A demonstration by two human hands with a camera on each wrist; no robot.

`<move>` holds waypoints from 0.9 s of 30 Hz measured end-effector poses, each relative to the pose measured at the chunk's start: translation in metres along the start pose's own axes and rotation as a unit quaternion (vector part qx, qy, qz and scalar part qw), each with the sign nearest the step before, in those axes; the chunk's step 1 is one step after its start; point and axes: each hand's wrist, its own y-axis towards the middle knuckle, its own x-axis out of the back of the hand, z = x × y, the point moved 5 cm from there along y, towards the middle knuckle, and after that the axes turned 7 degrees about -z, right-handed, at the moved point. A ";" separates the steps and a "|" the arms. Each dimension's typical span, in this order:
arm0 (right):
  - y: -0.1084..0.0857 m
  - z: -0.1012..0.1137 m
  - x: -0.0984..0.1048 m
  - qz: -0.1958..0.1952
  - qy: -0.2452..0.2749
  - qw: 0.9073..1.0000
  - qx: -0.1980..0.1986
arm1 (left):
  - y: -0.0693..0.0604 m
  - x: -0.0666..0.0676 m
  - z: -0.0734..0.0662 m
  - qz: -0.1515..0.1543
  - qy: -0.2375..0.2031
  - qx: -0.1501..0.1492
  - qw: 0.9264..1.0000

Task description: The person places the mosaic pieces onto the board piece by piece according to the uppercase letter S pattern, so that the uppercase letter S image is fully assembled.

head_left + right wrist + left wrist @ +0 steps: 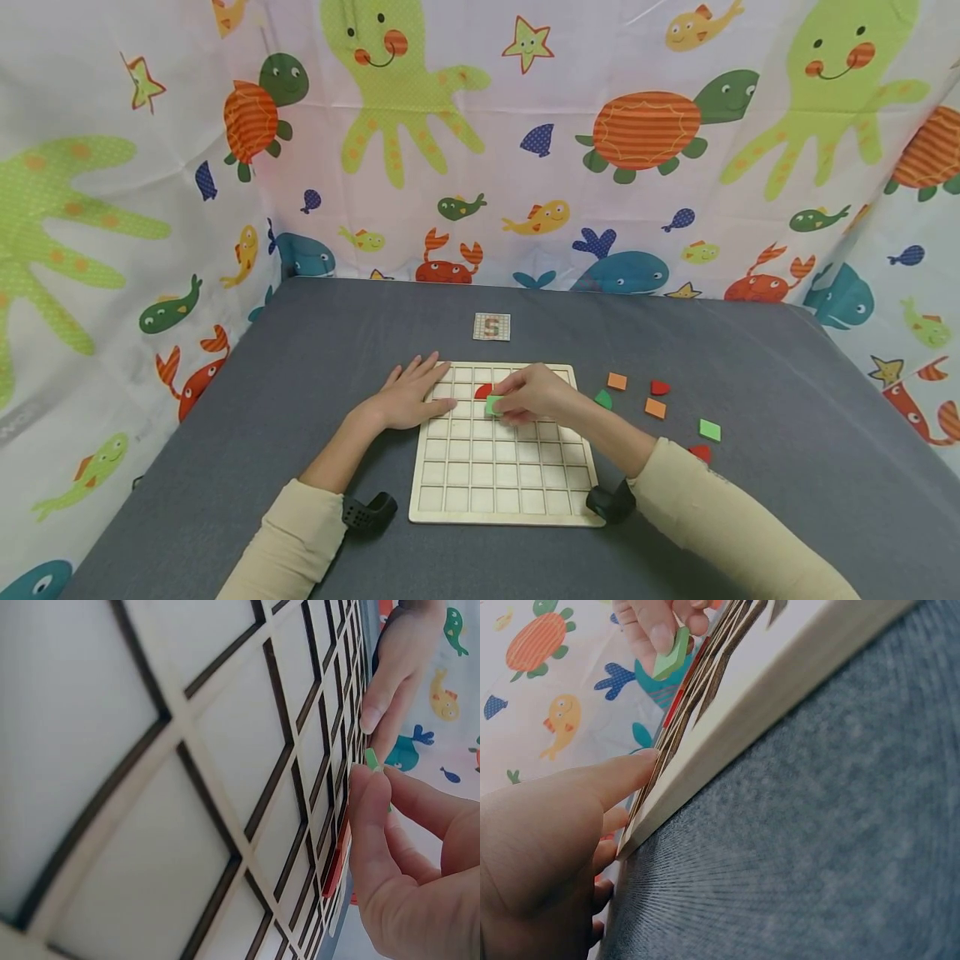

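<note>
My right hand [536,393] pinches a green square tile [672,654] between thumb and fingers, just over the wooden grid board [480,501]. A red piece with a curved edge [482,391] sits in a cell right behind that tile. In the right wrist view the green tile [371,758] shows only as a sliver at my fingertips. My left hand [408,398] rests at the board's far left edge, fingers stretched out and thumb lying on the rim. The left wrist view shows the thumb [626,778] on the board's edge.
Right of the board lie loose pieces: orange squares [655,408], red curved pieces [660,387], a green square [709,430] and a green curved piece [603,400]. Behind the board is a small pattern card [492,327]. A printed curtain [480,167] hangs behind the grey table [360,325].
</note>
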 end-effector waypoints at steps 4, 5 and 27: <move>0.002 0.001 -0.002 -0.008 -0.012 1.000 0.005 | 0.001 -0.001 0.000 0.004 0.002 0.003 1.000; 0.002 0.001 -0.003 -0.011 -0.015 1.000 0.006 | 0.001 -0.001 0.000 0.005 0.001 0.003 1.000; 0.003 0.006 -0.010 -0.024 -0.029 0.999 0.026 | 0.001 0.001 -0.002 0.000 0.005 -0.003 1.000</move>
